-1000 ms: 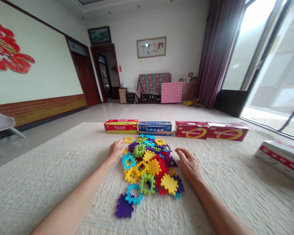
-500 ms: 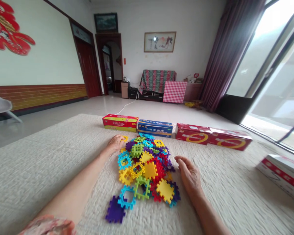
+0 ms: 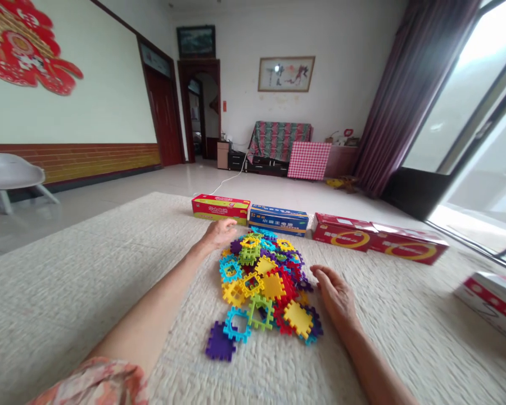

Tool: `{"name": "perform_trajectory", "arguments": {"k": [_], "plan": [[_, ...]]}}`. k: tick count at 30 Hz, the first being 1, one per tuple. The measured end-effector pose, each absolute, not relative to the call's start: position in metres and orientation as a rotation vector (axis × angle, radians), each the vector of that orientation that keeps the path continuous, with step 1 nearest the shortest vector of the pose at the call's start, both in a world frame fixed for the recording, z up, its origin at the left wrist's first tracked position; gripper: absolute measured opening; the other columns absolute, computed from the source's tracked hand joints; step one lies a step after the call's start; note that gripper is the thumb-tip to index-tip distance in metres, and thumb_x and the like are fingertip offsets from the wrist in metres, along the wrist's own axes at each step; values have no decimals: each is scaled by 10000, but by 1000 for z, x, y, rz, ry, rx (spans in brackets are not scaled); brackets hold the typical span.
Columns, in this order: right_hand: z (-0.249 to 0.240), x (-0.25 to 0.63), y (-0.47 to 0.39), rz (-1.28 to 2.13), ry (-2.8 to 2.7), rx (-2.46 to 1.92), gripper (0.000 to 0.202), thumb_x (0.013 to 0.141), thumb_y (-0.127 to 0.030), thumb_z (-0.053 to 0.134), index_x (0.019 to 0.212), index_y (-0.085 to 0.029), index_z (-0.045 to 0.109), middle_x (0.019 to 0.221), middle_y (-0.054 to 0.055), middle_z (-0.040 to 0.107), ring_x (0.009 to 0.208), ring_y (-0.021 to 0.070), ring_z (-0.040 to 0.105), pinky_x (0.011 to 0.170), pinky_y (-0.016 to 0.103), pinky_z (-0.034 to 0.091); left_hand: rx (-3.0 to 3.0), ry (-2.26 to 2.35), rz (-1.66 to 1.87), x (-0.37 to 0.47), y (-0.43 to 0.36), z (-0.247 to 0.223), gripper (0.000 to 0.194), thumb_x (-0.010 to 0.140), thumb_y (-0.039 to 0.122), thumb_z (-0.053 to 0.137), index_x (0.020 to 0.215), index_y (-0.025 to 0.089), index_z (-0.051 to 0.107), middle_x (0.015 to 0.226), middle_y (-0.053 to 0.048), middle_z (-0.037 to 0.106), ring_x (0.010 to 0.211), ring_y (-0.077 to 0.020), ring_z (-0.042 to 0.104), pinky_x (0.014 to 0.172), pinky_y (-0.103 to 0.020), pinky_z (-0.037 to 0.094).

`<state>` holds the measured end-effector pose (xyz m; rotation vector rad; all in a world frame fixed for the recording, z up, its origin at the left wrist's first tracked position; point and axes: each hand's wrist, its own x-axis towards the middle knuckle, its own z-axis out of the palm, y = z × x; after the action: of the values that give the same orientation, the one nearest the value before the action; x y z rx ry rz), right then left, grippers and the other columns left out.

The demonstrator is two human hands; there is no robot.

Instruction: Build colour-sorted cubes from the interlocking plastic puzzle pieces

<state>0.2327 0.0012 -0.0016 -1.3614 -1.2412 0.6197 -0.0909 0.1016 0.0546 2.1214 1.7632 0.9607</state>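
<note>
A heap of plastic interlocking tiles with notched edges, yellow, green, blue, red and purple, lies on the pale textured cover (image 3: 109, 270). My left hand (image 3: 220, 233) hovers at the far left edge of the heap, its fingers loosely apart and nothing visible in them. Close to its fingertips, a yellow frame tile (image 3: 250, 242) rests on a green tile (image 3: 249, 257). On the right of the heap is my right hand (image 3: 335, 292), open and holding nothing, with its fingers loosely stretched toward the tiles. Nearest me are a purple tile (image 3: 220, 343) and a blue frame tile (image 3: 237, 324) overlapping it.
Behind the heap stand a red and yellow-green box (image 3: 220, 209), a blue box (image 3: 278, 219) and two red boxes (image 3: 343, 232) in a row. A white and red box (image 3: 493, 304) sits at the far right. A white chair (image 3: 12, 171) is on the left.
My left hand has let go of the yellow frame tile, which now lies on top of the heap. The whole view has shifted, and my right hand keeps its place beside the heap.
</note>
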Motion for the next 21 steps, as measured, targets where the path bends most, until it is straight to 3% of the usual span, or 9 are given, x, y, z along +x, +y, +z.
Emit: {"name": "perform_trajectory", "arguments": {"k": [4,7,11,16,21], "plan": [[0,233,1,623,-1234,-1354,426,671,-536,569,843,-168,694,921,89,711,830,233,622,725,312,468,2102,1906,663,-111,101,44,455,678,287,629,1114,167,675,1047,-70,711,993,-243,644,838,-272,487],[2,232,0,636,-1224,-1359,438,657,-536,572,852,-162,693,926,95,711,821,236,622,717,315,469,2141,1821,581,-117,96,36,417,605,266,676,1015,202,717,981,-24,721,912,-208,660,755,-221,492],[6,231,0,640,-1250,-1374,452,653,-536,569,867,-158,695,915,94,711,786,233,617,718,321,470,2183,1794,559,-110,92,28,194,625,259,642,793,236,736,914,6,713,890,-176,645,756,-202,469],[7,230,1,625,-1269,-1389,457,654,-548,559,852,-161,696,881,84,708,742,218,605,704,315,468,2156,1900,583,-99,94,20,143,630,189,596,703,213,716,909,-26,707,837,-162,637,697,-206,446],[3,231,3,627,-1286,-1399,471,673,-559,555,879,-159,694,908,79,704,726,202,586,710,311,461,2117,1952,608,-97,91,29,146,668,184,559,664,189,704,711,-18,694,699,-146,623,620,-204,415]]}}
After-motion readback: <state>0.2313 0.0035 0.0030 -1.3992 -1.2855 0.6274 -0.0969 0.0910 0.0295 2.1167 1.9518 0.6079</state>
